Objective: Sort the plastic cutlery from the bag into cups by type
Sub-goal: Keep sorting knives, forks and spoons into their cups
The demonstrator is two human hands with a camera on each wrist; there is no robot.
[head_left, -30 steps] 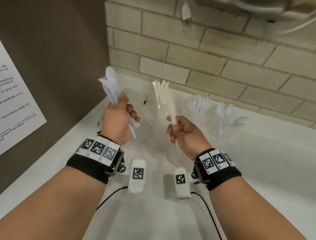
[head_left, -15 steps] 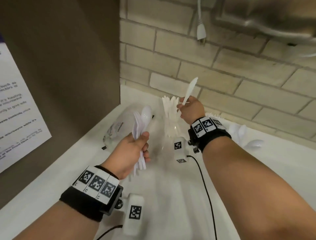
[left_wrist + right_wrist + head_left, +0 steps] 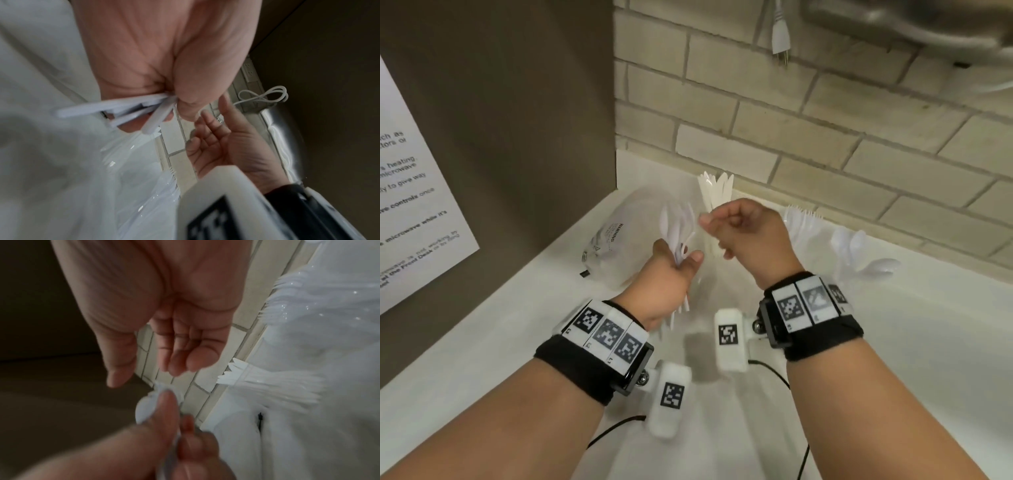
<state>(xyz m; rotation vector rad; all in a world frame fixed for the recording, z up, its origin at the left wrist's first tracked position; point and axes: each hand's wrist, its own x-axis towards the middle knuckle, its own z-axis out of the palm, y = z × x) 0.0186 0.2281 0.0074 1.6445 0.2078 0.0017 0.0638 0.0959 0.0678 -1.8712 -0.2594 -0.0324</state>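
My left hand (image 3: 681, 262) grips a bunch of white plastic cutlery (image 3: 677, 233) by the handles, spoon bowls and fork tines pointing up; the handles (image 3: 123, 108) stick out under its palm. My right hand (image 3: 717, 226) hovers just right of the bunch, fingers loosely curled and holding nothing (image 3: 185, 353). Behind it stands a clear cup of knives (image 3: 714, 193). To the right are a cup of forks (image 3: 803, 222) and a cup of spoons (image 3: 856, 246). The clear plastic bag (image 3: 616, 240) lies on the white counter (image 3: 893, 342) at the back left.
A brown side panel (image 3: 517, 137) with a printed paper notice (image 3: 410, 212) closes off the left. A brick wall (image 3: 825, 137) runs behind the cups, with a white plug (image 3: 780, 37) hanging on it. A metal appliance (image 3: 911, 24) overhangs at top right. Black cables (image 3: 770, 368) trail from the wrist cameras.
Half a second ago my right hand held one knife above the knife cup; now it holds nothing and has come back toward the bunch in my left hand.
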